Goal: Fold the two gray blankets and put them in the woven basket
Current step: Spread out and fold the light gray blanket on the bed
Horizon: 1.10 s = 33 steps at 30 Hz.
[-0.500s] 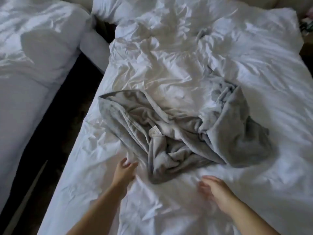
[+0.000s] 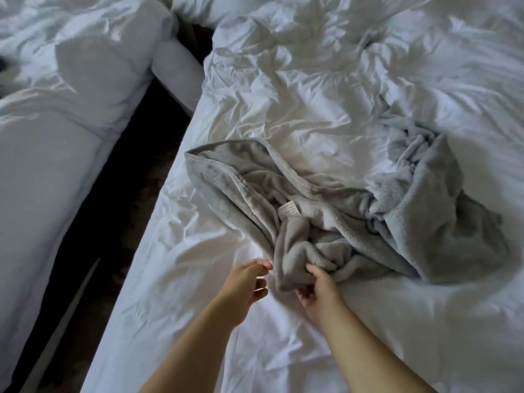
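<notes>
Gray blanket (image 2: 241,177) lies crumpled on the white duvet (image 2: 312,80), mid-bed and unfolded. Right hand (image 2: 320,290) is clamped on its nearest lump, thumb over the top and fingers (image 2: 302,297) curled under the fold. Left hand (image 2: 246,282) holds nothing: fingers loosely curled, tips right at the blanket's near-left edge, and I can't tell whether they touch it. Key geometry: nearly all the fabric lies away from the grip, further up the bed. One arm of it runs up-left along the hemmed edge (image 2: 286,171) to a flat corner (image 2: 190,154). The other runs right into a lighter gray heap (image 2: 425,217), which may be the second blanket tangled in; I can't confirm that. The long axis from the grip is therefore diagonal, near-centre to far-left. The label (image 2: 289,209) sits just above the gripped lump, so a hem is probably close to the right hand. The left hand is nearer the left arm and that corner; my guess is it takes the hem there while the right hand keeps its hold, then both pull apart to open the cloth. Risk: the lighter heap drags along. The woven basket isn't in view. A second bed (image 2: 56,109) stands left, across a dark gap.
</notes>
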### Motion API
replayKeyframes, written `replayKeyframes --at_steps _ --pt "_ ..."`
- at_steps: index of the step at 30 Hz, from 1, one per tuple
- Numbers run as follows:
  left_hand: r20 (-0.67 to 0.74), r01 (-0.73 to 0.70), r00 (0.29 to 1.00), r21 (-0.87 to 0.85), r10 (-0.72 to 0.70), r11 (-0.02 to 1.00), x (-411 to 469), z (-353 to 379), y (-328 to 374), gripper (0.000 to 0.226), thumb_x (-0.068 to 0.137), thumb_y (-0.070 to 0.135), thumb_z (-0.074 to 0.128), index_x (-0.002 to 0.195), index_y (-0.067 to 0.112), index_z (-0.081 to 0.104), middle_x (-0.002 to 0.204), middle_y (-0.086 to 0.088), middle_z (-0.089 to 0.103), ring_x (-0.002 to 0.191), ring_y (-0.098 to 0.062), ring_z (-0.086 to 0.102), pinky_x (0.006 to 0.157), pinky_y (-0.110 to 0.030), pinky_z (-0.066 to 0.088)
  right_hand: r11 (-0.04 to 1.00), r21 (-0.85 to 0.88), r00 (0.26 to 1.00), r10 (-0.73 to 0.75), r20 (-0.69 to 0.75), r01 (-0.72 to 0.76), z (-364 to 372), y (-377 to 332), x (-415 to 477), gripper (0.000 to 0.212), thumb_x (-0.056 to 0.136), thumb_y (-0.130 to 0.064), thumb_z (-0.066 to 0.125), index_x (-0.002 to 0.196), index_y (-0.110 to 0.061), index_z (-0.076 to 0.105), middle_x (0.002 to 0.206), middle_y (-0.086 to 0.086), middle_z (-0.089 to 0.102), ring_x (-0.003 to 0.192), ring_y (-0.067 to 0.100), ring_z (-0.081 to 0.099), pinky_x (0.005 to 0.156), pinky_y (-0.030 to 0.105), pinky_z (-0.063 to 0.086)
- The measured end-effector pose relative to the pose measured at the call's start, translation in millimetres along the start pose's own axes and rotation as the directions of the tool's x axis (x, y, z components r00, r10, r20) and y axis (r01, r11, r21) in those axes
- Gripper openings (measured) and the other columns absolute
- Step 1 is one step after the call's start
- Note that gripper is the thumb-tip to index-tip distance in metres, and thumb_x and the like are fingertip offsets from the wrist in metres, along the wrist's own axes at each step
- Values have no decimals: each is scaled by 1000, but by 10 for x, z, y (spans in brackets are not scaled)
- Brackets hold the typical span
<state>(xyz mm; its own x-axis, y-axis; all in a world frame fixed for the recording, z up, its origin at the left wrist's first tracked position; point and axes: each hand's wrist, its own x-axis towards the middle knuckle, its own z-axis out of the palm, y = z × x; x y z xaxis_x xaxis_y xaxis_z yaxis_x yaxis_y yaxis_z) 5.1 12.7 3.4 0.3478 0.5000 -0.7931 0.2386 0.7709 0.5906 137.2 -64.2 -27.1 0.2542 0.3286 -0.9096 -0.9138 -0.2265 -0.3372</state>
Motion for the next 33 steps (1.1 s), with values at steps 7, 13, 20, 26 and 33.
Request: replayKeyframes --at_steps 7,13,20,26,33 --pt "40 183 983 -284 -179 941 -677 -182 -279 16 89 19 61 104 16 63 86 -4 63 76 -19 61 65 -32 48 906 -405 984 -164 -63 125 -490 13 -1003 18 91 -12 54 96 -2 67 90 19 70 85 33 63 71 37 50" --pt "208 266 954 -250 -217 931 -1327 136 -628 19 89 33 59 98 16 59 89 -12 61 78 -25 60 72 -37 48 628 -776 937 -302 -178 55 -1271 493 -2243 10 84 -2 53 80 -1 62 68 12 62 62 24 55 49 26 33" --pt "300 311 909 -19 -291 950 -1885 785 -1122 38 80 43 72 73 5 67 65 -6 59 56 -16 56 57 -18 46 519 -845 943 -328 -60 127 -1957 795 -2955 15 85 -17 56 74 -15 66 67 -4 65 68 7 60 51 16 38" --pt "171 160 960 312 -221 936 -2272 1026 -1514 42 71 33 73 105 9 67 95 -8 71 84 -20 61 70 -28 53 637 -695 919 -384 89 333 -2328 727 -3144 13 69 -10 75 82 -7 75 78 8 76 77 19 73 71 28 55" --pt "41 -29 998 -181 37 983 -2417 1142 -1496 27 78 1 66 105 -1 63 78 -13 69 70 -22 64 56 -28 52 689 -630 916 -390 96 359 -2988 193 -2887 19 78 7 69 95 -1 71 84 15 75 83 31 72 85 43 56"
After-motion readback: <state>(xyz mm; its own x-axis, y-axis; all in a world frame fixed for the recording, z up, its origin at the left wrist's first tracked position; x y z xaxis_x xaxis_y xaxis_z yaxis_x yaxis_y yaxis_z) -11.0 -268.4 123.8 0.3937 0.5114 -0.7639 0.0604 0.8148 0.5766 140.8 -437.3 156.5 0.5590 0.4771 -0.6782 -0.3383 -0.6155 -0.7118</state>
